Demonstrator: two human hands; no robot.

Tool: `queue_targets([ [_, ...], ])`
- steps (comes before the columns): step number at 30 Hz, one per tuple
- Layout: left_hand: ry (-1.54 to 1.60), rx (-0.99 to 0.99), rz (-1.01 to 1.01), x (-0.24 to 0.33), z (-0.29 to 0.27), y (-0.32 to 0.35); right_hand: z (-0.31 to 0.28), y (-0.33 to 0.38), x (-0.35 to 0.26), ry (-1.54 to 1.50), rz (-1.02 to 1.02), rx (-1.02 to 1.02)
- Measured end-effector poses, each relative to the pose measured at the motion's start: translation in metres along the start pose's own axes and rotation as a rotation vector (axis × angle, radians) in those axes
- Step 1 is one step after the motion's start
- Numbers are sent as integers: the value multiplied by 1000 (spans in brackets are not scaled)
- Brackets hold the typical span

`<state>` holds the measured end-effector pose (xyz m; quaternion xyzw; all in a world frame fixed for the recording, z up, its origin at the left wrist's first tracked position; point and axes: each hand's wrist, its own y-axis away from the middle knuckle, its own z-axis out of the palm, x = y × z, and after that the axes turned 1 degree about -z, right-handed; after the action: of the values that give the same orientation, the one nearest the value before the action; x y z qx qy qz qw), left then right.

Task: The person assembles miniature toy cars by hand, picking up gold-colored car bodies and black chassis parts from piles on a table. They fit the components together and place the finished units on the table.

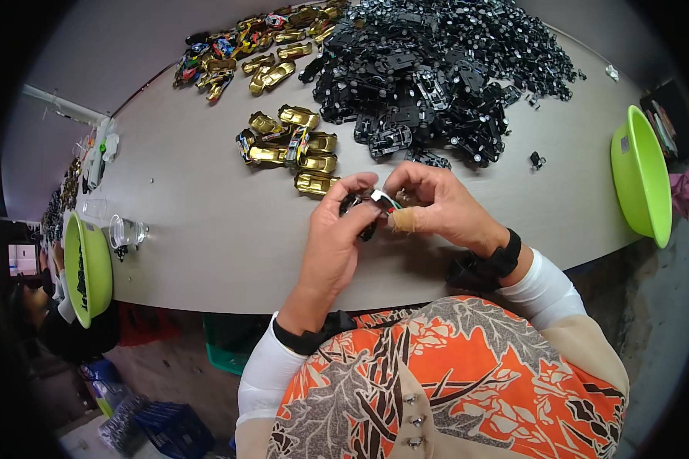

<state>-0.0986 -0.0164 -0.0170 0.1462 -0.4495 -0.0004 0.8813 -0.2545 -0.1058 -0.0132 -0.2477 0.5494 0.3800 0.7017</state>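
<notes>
Both my hands meet over the table, closed on a small toy car (382,200). White, red and green show on the car, and much of it is hidden by my fingers. My left hand (335,229) grips its dark side between thumb and fingers. My right hand (445,205) pinches the other side, with tan tape round the thumb. Just beyond my left hand lies a cluster of gold toy car bodies (317,163), with a few multicoloured ones among them. A large heap of black toy car chassis (429,84) spreads behind my hands.
More gold and multicoloured car bodies (272,76) lie at the far left. Green basins stand at the right edge (641,180) and left edge (92,264), the left one holding dark parts. A clear plastic cup (127,230) is near the left basin. A person (76,325) sits at far left.
</notes>
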Motion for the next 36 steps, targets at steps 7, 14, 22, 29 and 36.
queue_targets([
  [7,211,-8,-99,-5,-9,-4,3,1,-13,-16,119,55],
  [14,-44,-38,-52,-3,-11,2,3,0,1,21,91,-13],
  [22,150,-44,-96,7,-21,6,6,7,-19,-13,76,75],
  [29,132,-42,-34,6,-14,6,14,5,-3,-29,-156,119],
  [36,125,-76,-34,6,-10,7,16,7,-1,162,-243,116],
])
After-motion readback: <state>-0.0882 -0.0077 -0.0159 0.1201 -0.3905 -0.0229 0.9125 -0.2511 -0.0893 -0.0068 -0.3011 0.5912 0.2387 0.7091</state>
